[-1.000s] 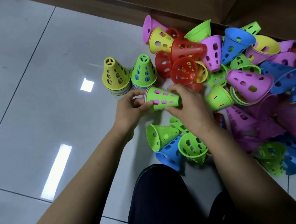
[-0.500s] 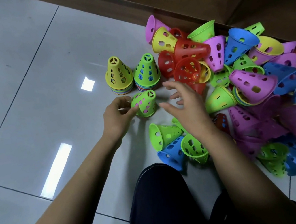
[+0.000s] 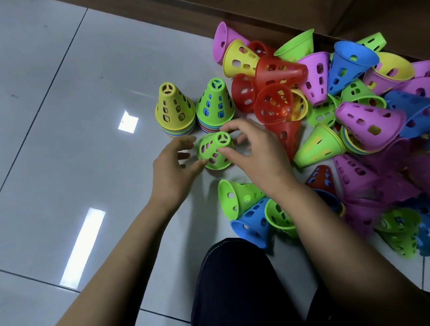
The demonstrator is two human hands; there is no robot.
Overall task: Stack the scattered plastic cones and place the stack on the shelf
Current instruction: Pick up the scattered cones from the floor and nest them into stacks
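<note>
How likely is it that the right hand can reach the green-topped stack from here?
Probably yes. The right hand sits just short of the green-topped stack with nothing between them, though it and the left hand hold a green cone.

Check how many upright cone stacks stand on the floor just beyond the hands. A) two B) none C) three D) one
A: a yellow-topped stack and a green-topped stack stand side by side, just beyond the green cone that the left hand grips.
</note>
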